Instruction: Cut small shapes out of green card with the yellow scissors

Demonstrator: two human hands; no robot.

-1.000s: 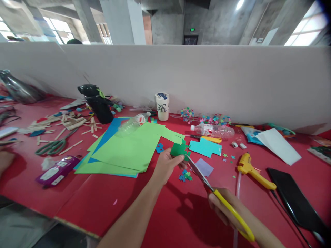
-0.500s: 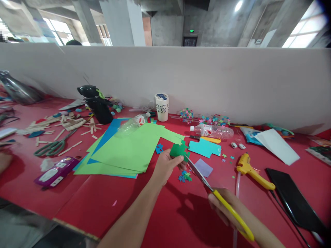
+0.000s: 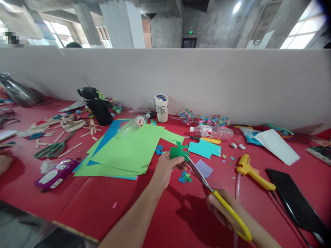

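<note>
My left hand (image 3: pixel 167 167) pinches a small piece of dark green paper (image 3: pixel 177 152) with notched edges, held above the table. My right hand (image 3: pixel 222 206) grips yellow-handled scissors (image 3: pixel 203 177); their blade tips meet the right edge of the green paper. Below the paper lies a little pile of blue and green paper stars (image 3: pixel 185 177). A lilac paper square (image 3: pixel 203 168) rests behind the blades. Just left of the green paper is a scrap of cut blue paper (image 3: pixel 159 149), and a cut turquoise sheet (image 3: pixel 205 148) lies to its right.
Light green sheets (image 3: pixel 129 151) cover the table's middle left. A yellow glue gun (image 3: pixel 254 172) and a black phone-like slab (image 3: pixel 292 196) lie right. Farther back stand a white cup (image 3: pixel 161 108), a black bottle (image 3: pixel 98 108) and a lying plastic bottle (image 3: pixel 213 131). Another person's hand (image 3: pixel 5 163) shows far left.
The green paper has turned slightly in my left hand, its notched part shifting left. The scissors stay at its right edge, with my right hand moved slightly left.
</note>
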